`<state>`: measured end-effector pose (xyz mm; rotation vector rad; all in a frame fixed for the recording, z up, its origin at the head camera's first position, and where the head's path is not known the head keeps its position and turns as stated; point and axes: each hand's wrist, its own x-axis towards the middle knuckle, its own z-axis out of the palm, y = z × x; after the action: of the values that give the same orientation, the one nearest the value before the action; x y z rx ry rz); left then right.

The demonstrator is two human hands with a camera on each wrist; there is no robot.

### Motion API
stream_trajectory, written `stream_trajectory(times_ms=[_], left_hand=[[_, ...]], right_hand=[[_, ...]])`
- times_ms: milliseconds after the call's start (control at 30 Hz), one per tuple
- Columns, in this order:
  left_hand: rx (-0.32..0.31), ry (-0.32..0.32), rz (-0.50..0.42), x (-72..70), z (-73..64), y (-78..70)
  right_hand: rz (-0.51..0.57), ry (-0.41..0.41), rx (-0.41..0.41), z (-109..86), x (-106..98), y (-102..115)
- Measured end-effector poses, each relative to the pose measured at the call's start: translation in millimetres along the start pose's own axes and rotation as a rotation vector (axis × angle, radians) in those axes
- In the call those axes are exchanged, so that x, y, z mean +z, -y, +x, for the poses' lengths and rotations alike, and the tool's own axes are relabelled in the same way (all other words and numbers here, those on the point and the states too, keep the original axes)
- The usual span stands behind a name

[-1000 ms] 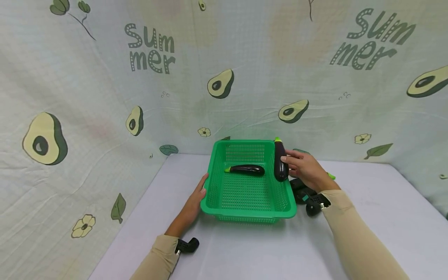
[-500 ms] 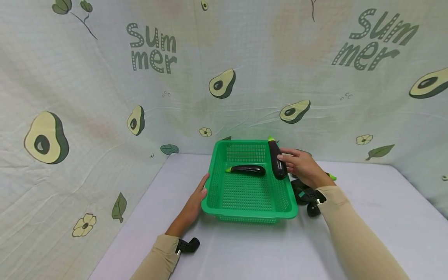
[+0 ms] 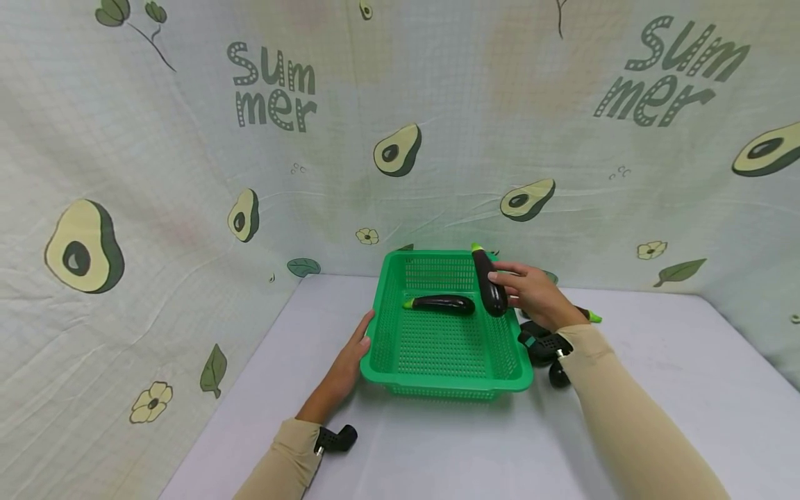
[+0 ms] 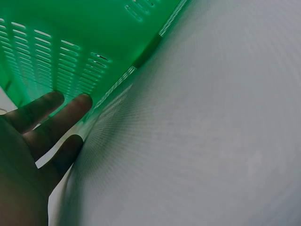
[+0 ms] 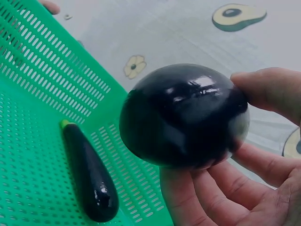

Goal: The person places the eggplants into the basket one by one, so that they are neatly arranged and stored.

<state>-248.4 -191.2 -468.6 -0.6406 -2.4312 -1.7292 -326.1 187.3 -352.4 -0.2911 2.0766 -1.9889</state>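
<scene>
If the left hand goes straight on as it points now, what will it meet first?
Most likely the green basket; the left hand seems to touch its side, though depth is unclear.

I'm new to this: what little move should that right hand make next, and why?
I'd guess a small shift left, lowering the held eggplant into the green basket. The right hand seems to hold it over the basket's right side, a second eggplant already lies inside, and the left hand touches the left side.
</scene>
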Motion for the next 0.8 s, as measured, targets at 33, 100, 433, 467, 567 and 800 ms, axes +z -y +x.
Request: stream_trajectory(times_ms=[33,100,433,467,567,800], left_hand=[[0.001,0.000,-0.001,-0.3,0.0,0.0],[0.001,-0.001,-0.003,-0.7,0.1,0.3],[-0.004,0.007,0.000,-0.2,0.8,0.8],[0.001,0.005,-0.004,-0.1,0.7,1.5],[0.003,0.007,-0.015,0.1,1.6,3.5],[-0.008,0.008,-0.016,0.3,1.5,3.0]], right_hand=[[-0.005,0.001,0.001,0.9,0.5,0.2],[-0.021,0.003,0.000,2.6,1.4,0.8],[-0.140,0.021,-0.004,9.7,4.6,5.1],[-0.149,0.023,-0.006,10.5,4.8,5.5],[-0.153,0.027,-0.007,13.7,5.7,6.3],[-0.164,0.049,-0.014,18.6,11.3,5.4]])
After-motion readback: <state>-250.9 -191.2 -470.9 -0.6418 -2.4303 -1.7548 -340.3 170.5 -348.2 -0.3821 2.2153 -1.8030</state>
